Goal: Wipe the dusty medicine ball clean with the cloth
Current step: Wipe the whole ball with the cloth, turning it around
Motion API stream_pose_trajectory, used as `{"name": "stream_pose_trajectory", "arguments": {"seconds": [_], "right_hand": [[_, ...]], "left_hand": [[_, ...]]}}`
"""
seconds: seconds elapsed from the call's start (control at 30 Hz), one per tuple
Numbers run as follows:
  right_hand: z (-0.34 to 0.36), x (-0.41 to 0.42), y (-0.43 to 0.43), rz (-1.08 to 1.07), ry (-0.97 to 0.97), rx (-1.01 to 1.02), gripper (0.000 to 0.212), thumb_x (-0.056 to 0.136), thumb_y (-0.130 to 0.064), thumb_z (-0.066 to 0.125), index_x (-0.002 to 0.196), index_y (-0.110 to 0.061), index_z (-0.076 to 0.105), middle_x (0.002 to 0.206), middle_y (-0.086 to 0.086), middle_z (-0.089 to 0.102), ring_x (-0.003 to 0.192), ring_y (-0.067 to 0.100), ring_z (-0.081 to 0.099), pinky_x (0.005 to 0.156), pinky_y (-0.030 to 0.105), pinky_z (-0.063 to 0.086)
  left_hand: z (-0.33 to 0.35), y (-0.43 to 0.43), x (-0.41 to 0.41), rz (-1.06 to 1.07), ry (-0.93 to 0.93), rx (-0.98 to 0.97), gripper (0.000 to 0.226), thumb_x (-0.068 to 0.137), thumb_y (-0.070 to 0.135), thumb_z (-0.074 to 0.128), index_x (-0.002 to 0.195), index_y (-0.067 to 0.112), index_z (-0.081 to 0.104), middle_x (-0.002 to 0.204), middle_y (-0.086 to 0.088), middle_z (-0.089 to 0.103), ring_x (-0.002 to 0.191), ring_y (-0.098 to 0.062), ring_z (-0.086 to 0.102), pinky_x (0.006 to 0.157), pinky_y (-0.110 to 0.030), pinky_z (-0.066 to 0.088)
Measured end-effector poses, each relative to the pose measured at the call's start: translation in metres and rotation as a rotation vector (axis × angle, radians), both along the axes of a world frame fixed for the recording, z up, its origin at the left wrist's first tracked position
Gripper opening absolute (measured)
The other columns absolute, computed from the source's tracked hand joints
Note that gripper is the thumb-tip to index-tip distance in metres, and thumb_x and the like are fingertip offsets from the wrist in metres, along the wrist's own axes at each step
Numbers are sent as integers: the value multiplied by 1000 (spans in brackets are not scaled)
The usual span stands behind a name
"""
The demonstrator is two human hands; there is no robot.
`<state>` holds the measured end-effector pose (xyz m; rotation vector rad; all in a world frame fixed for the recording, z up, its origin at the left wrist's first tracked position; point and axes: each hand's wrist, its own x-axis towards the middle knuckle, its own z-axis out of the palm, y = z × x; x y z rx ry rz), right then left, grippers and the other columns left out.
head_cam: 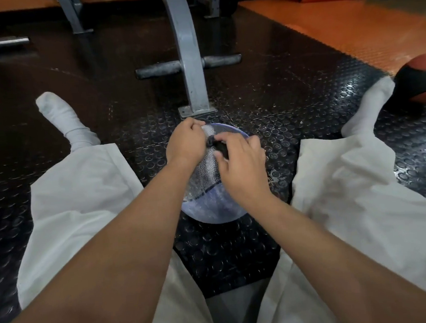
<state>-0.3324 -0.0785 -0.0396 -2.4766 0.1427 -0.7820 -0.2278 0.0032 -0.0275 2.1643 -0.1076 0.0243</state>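
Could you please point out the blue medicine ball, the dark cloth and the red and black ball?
blue medicine ball (pixel 209 206): head view, bare blue lower surface.
dark cloth (pixel 220 147): head view, bunched middle atop the ball.
red and black ball (pixel 418 79): head view, its black band.

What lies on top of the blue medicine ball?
A small dark cloth, bunched between the left hand and the right hand, which pinches it. The hands cover most of the cloth and the top of the medicine ball, so dust there cannot be seen.
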Motion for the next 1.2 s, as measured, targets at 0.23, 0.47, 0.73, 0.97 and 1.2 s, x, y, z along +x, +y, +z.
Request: {"name": "stream_pose_trajectory", "arguments": {"seconds": [0.23, 0.47, 0.73, 0.97, 1.2], "right_hand": [[-23, -4, -45, -140, 31, 472, 24, 93, -31, 59, 116, -23, 65, 110, -1, 38, 112, 16, 38, 102, 28, 34], [-1, 18, -51, -135, 128, 426, 20, 93, -35, 58, 103, -23, 69, 107, 0, 42, 115, 23, 41, 89, 19, 24], [22, 53, -25, 61, 91, 183, 21, 81, -42, 71, 97, -29, 72, 104, -4, 55, 107, 19, 47, 88, 18, 27], [-26, 21, -68, -65, 70, 852, 21, 67, -62, 70, 86, -54, 69, 117, -4, 61, 116, 14, 55, 106, 42, 41], [-37, 7, -75, -115, 57, 1158, 2, 87, -31, 68, 87, -32, 68, 127, 8, 56, 112, 16, 59, 102, 36, 46]], "left_hand": [[-5, 0, -3, 1, 8, -13, 31, 99, 21, 32, 102, 30, 62, 105, 3, 67, 65, -13, 50, 63, -30, 33], [-5, -1, -17, -16, -84, 60, 32, 101, 19, 32, 113, 22, 62, 124, 6, 58, 89, -11, 54, 71, -29, 37], [-5, 7, -6, -25, -26, -3, 27, 98, 17, 36, 104, 20, 62, 114, -3, 64, 101, -23, 58, 76, -32, 39], [-5, 1, -7, -14, 4, -29, 34, 99, 17, 33, 108, 26, 65, 102, 4, 66, 56, -9, 47, 53, -29, 31], [-5, -2, -13, -66, -40, 44, 36, 101, 20, 31, 115, 27, 63, 121, 5, 63, 76, -13, 51, 61, -30, 31]]}}
